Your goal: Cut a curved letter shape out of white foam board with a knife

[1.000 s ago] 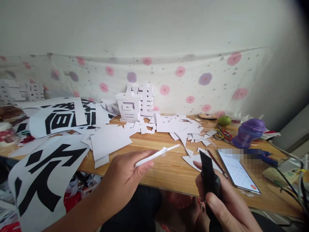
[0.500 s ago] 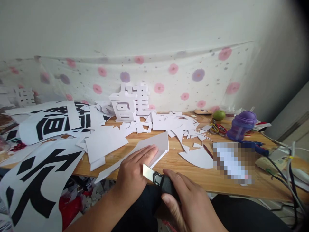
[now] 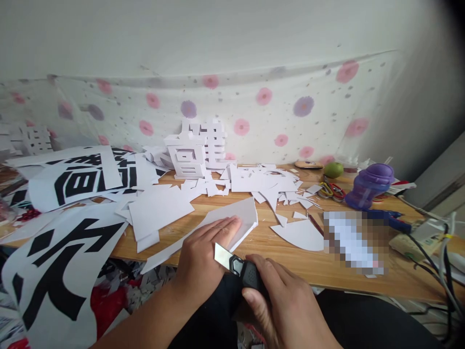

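My left hand (image 3: 205, 252) lies flat, fingers stretched out, pressing a white foam board piece (image 3: 242, 216) onto the wooden table (image 3: 290, 257) near its front edge. My right hand (image 3: 286, 300) is closed round the black handle of a utility knife (image 3: 236, 265). The knife's bare blade points left and sits right beside my left hand at the near edge of the board. White cut-out block characters (image 3: 196, 152) stand at the back of the table by the wall.
White offcuts (image 3: 261, 186) litter the middle of the table. Sheets printed with large black characters (image 3: 61, 261) hang over the left edge. On the right stand a purple bottle (image 3: 368, 185), a green fruit (image 3: 333, 169), rubber bands (image 3: 330, 190) and cables (image 3: 441, 261).
A second ago my left hand held the board up edge-on and my right hand held the knife upright. The board now lies flat under my left hand with the blade brought beside it.
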Motion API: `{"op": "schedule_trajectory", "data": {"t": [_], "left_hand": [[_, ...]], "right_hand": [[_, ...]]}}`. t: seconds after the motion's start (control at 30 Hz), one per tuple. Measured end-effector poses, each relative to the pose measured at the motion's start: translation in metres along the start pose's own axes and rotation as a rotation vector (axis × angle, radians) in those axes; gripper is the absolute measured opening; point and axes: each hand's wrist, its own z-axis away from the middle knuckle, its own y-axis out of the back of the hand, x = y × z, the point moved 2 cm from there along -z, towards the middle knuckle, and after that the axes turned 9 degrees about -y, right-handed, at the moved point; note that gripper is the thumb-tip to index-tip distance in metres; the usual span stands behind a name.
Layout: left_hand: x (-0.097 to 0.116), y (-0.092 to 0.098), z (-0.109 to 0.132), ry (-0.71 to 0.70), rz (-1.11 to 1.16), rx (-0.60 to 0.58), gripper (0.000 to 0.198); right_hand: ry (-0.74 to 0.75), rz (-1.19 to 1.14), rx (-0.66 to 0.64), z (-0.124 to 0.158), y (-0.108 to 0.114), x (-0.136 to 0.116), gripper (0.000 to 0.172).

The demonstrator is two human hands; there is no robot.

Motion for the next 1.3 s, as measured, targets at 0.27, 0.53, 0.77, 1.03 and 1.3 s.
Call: {"op": "schedule_trajectory", "data": {"t": [0.27, 0.53, 0.77, 1.03, 1.3], "left_hand": [[-0.001, 0.001, 0.003, -0.036, -0.032, 0.002, 0.032], [-0.004, 0.002, 0.006, -0.069, -0.077, -0.024, 0.034], [-0.004, 0.006, 0.0, -0.116, -0.126, -0.015, 0.041], [-0.003, 0.008, -0.003, -0.167, -0.152, 0.006, 0.044], [-0.002, 0.01, 0.002, -0.167, -0.143, 0.008, 0.044]], "right_hand": [[-0.044, -0.032, 0.022, 0.001, -0.005, -0.001, 0.047], [-0.058, -0.03, -0.058, 0.002, -0.001, 0.0, 0.043], [-0.091, 0.003, -0.075, 0.003, 0.001, 0.003, 0.041], [-0.081, 0.063, 0.039, 0.001, 0.005, 0.006, 0.046], [-0.063, 0.118, 0.091, 0.002, 0.003, 0.01, 0.046]]}}
